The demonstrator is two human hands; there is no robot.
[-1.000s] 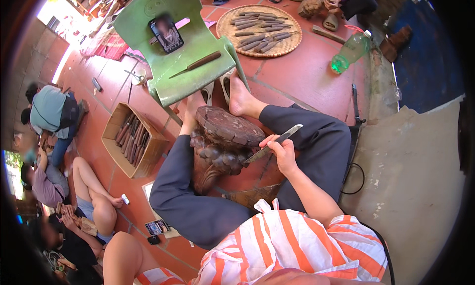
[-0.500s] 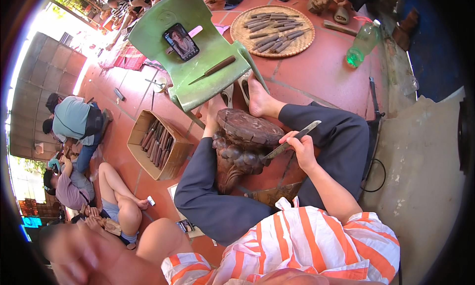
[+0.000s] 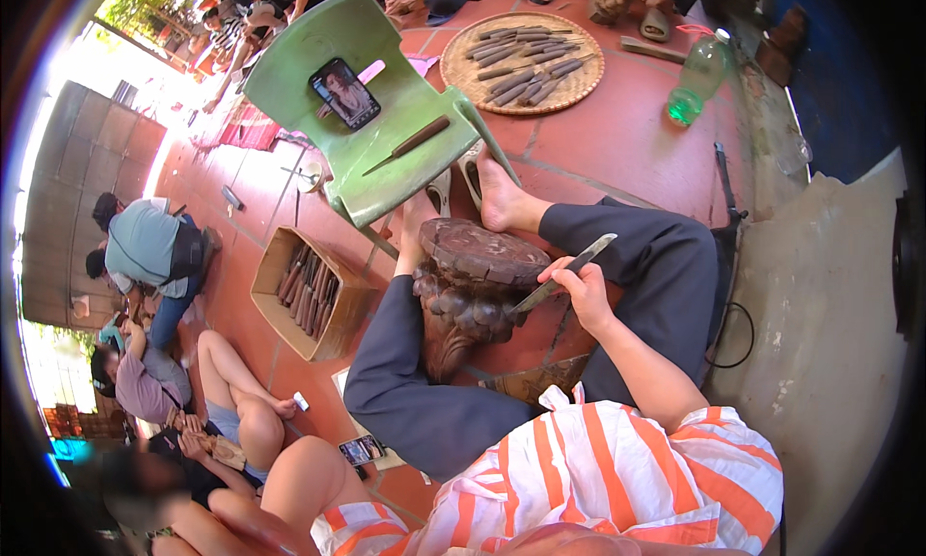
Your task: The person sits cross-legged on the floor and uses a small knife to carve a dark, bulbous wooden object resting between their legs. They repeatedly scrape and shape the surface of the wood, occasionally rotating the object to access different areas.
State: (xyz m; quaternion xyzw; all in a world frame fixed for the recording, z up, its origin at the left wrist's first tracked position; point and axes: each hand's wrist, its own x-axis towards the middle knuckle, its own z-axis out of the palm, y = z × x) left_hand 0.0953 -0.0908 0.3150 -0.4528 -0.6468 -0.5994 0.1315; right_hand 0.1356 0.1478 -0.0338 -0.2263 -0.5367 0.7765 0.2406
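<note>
My right hand (image 3: 577,291) is closed around a long flat carving blade (image 3: 596,250), pale metal at both ends and dark along the middle. The blade slants down to the left, and its lower end is at the side of a carved wooden stand (image 3: 463,310). That stand is dark brown, with a round cracked top and bulging round shapes below it. It stands upright between my bent legs. Of my left arm, the striped sleeve (image 3: 362,532) shows at the lower edge; I cannot make out the hand.
Ahead, a green plastic chair (image 3: 386,185) bears a phone (image 3: 344,94) and a wooden-handled pointed tool (image 3: 410,145). A cardboard box (image 3: 352,315) of tools is on the left. Beyond are a woven tray (image 3: 588,93) of tools and a green bottle (image 3: 699,79). People sit close on my left.
The view has shifted slightly. At the lower left, a large blurred patch of skin has moved away, uncovering more of the people there. My right hand keeps its grip on the carving blade.
</note>
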